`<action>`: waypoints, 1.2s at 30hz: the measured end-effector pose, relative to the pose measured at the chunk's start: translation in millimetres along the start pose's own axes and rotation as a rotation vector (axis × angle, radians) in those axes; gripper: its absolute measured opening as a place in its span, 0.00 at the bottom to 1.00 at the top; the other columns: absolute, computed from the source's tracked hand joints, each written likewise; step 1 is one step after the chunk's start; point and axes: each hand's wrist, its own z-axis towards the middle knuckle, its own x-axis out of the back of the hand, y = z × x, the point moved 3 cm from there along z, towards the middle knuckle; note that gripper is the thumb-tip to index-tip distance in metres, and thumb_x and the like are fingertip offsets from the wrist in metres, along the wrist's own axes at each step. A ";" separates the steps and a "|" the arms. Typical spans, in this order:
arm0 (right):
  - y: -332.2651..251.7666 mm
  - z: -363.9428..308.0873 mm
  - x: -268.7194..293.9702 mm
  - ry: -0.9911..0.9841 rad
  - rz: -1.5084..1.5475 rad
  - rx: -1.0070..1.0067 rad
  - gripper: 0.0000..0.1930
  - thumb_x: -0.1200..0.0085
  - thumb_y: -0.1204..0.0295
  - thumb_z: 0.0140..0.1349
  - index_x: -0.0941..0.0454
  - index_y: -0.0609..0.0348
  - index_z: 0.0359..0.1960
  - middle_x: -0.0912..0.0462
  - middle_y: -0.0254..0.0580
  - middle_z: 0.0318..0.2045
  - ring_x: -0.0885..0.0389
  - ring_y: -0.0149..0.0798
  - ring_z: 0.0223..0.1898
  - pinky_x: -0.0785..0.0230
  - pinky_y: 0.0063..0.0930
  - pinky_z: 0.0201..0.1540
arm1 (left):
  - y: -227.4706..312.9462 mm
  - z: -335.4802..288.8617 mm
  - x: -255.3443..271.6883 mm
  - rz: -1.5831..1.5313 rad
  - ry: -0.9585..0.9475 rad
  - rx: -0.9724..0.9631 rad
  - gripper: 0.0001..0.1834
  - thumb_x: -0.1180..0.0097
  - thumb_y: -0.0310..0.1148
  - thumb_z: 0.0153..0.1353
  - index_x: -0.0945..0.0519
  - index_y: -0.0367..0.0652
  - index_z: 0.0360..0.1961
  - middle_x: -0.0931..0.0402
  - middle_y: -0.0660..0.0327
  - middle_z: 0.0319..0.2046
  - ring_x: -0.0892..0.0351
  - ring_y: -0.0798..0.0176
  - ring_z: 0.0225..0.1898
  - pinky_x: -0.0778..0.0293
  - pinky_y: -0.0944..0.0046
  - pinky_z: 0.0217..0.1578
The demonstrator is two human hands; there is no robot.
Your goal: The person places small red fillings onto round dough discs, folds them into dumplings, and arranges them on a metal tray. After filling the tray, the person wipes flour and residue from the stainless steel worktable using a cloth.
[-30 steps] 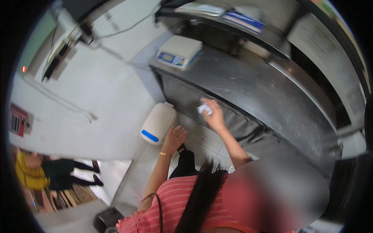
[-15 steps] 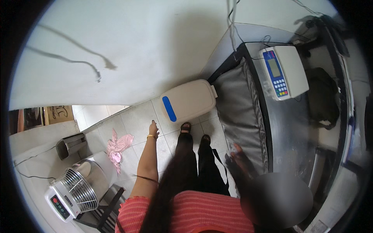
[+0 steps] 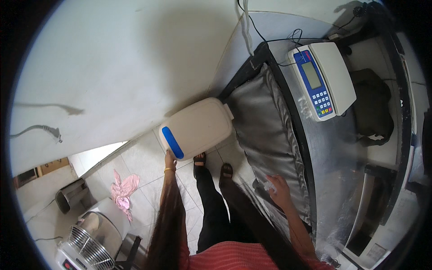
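Note:
A beige lidded bin (image 3: 198,126) with a blue strip (image 3: 172,142) at its near-left end stands against the wall, its lid down. My left hand (image 3: 170,160) is at that end, its fingers curled on the lid's edge just under the blue strip and partly hidden there. My right hand (image 3: 281,192) hangs beside the grey cloth cover (image 3: 270,121), fingers bent round a small crumpled piece of clear plastic (image 3: 269,185).
To the right, a metal-topped counter (image 3: 333,166) carries a white scale with a blue keypad (image 3: 321,81). A pink cloth (image 3: 123,191) lies on the tiled floor at left, near a grey open container (image 3: 70,195) and a white mixer with a wire guard (image 3: 87,243). Cables hang on the wall.
My left hand has moved from above the floor to the bin's end. My right hand, blurred before, now shows clearly with the plastic. The view has shifted, with the bin further left.

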 end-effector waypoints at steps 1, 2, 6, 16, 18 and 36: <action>6.2 -1.6 -4.2 -0.022 0.008 -0.006 0.28 0.48 0.81 0.45 0.30 0.50 0.53 0.29 0.47 0.45 0.31 0.50 0.49 0.38 0.38 0.53 | 2.4 -4.5 -0.1 0.290 0.002 -0.123 0.33 0.61 0.57 0.59 0.34 0.42 0.55 0.33 0.46 0.53 0.37 0.47 0.57 0.43 0.42 0.53; 13.3 -2.8 -11.0 -0.044 0.084 -0.036 0.28 0.48 0.81 0.46 0.30 0.51 0.53 0.29 0.47 0.46 0.31 0.50 0.49 0.37 0.38 0.53 | 9.6 -9.3 -0.9 0.573 0.031 -0.211 0.31 0.61 0.55 0.59 0.30 0.40 0.52 0.29 0.44 0.48 0.33 0.46 0.53 0.40 0.44 0.51; 34.0 6.8 -62.5 -0.184 0.278 -0.105 0.24 0.49 0.80 0.49 0.29 0.52 0.51 0.28 0.46 0.47 0.29 0.47 0.50 0.36 0.35 0.52 | 32.0 -91.2 -6.6 0.551 0.301 -0.506 0.22 0.60 0.43 0.61 0.25 0.35 0.44 0.23 0.43 0.35 0.23 0.46 0.39 0.31 0.53 0.40; -116.6 71.1 -72.7 -0.337 0.180 0.330 0.17 0.50 0.76 0.49 0.24 0.53 0.43 0.24 0.43 0.41 0.26 0.47 0.45 0.34 0.32 0.50 | 101.8 -286.0 -101.8 0.364 -0.027 -0.753 0.11 0.50 0.33 0.60 0.27 0.34 0.33 0.26 0.60 0.25 0.30 0.69 0.28 0.32 0.68 0.31; -137.5 62.8 -5.7 0.008 0.130 0.447 0.18 0.49 0.76 0.48 0.23 0.51 0.44 0.26 0.45 0.43 0.27 0.51 0.43 0.34 0.36 0.49 | 100.1 -275.8 -102.8 0.402 -0.044 -0.818 0.10 0.51 0.33 0.60 0.26 0.35 0.32 0.27 0.62 0.24 0.31 0.70 0.27 0.33 0.68 0.29; 144.8 -202.2 104.5 1.040 -0.498 -1.017 0.27 0.60 0.81 0.53 0.38 0.55 0.59 0.38 0.54 0.58 0.44 0.55 0.61 0.56 0.48 0.64 | 98.7 -110.9 -23.0 1.069 -0.725 -0.113 0.24 0.52 0.46 0.60 0.32 0.45 0.54 0.30 0.60 0.48 0.29 0.57 0.48 0.35 0.55 0.45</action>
